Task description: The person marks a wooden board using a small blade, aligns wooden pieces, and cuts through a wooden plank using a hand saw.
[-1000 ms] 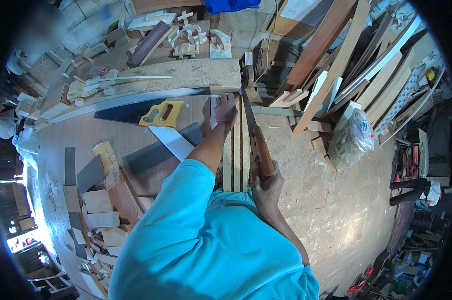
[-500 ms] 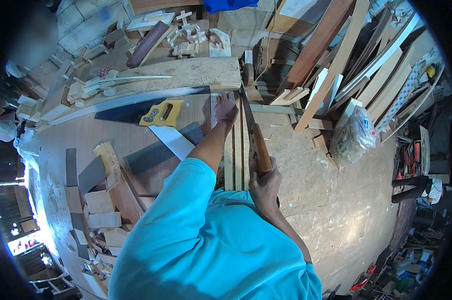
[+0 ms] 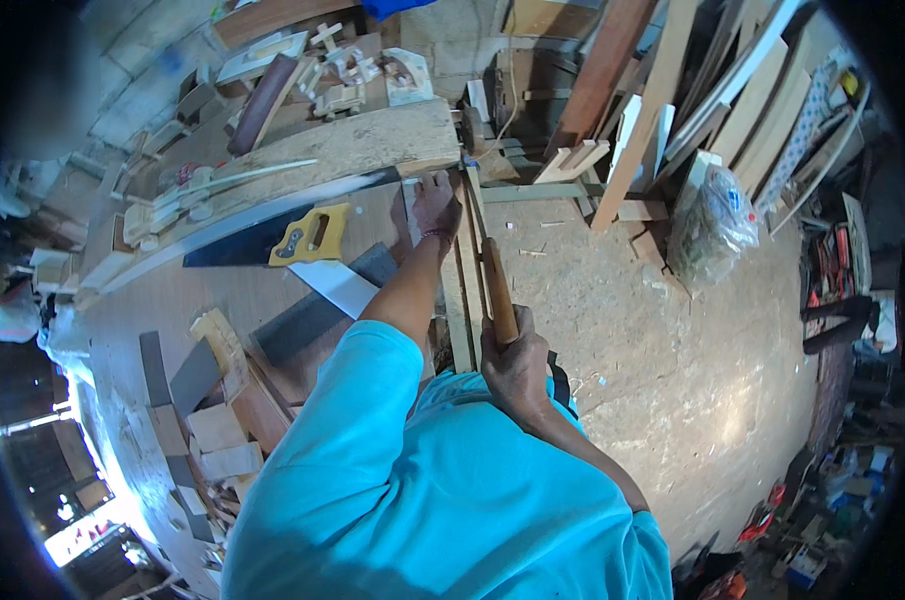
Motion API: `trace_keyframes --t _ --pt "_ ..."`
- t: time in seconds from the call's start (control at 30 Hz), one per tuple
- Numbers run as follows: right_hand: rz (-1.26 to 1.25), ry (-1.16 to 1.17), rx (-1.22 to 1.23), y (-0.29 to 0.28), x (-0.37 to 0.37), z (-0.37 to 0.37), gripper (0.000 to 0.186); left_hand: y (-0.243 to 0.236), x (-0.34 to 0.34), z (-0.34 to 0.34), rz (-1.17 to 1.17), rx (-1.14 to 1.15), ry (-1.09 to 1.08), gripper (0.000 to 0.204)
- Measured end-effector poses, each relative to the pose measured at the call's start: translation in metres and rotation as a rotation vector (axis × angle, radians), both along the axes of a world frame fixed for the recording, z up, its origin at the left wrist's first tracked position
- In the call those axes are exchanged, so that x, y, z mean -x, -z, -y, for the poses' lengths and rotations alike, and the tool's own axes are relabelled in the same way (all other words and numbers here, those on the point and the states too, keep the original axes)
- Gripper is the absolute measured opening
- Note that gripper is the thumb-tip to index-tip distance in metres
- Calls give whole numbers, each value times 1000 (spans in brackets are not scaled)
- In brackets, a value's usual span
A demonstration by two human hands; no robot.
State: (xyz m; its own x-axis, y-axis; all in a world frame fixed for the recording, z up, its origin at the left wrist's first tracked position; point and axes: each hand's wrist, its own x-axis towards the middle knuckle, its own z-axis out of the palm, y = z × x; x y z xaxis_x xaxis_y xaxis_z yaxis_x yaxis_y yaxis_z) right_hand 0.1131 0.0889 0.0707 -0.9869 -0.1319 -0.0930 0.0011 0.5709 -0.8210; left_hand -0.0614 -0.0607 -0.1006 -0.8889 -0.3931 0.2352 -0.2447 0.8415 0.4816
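My left hand [image 3: 436,207] presses down with bent fingers on a pale wooden piece [image 3: 409,215] at the right end of the workbench. My right hand [image 3: 515,363] is wrapped round the wooden handle [image 3: 498,290] of a handsaw. The saw's narrow blade [image 3: 475,205] points away from me along the bench edge, just right of my left hand, seen nearly edge-on. Long wooden strips [image 3: 459,300] run beside it toward my body. Whether the teeth are in the wood cannot be made out. Left of my left hand lies a second handsaw with a yellow handle [image 3: 312,237].
A thick plank [image 3: 372,140] lies across the bench's far side. Dark grey and white boards lie near my left forearm, with several wood offcuts [image 3: 217,428] at left. Tall planks [image 3: 644,120] lean at back right, by a clear plastic bag [image 3: 714,225]. A person [image 3: 840,325] is at far right.
The view has shifted, so the bench and both hands sit slightly further left and higher. The saw's blade now shows more edge-on. Both hands keep their hold.
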Motion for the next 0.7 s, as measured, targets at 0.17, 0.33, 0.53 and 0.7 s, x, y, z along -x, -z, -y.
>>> trace_keyframes --t 0.17,0.33,0.53,0.7 --pt "2 62 85 1 3 -8 21 -1 1 2 41 -17 -24 18" --pt "-55 75 105 4 5 -4 22 -2 2 2 16 -11 -24 17" --pt "-59 -153 45 12 -2 7 32 4 -2 3 -71 55 22 18" --pt "-36 -217 -97 19 -2 5 44 14 1 7 -137 82 63 19"
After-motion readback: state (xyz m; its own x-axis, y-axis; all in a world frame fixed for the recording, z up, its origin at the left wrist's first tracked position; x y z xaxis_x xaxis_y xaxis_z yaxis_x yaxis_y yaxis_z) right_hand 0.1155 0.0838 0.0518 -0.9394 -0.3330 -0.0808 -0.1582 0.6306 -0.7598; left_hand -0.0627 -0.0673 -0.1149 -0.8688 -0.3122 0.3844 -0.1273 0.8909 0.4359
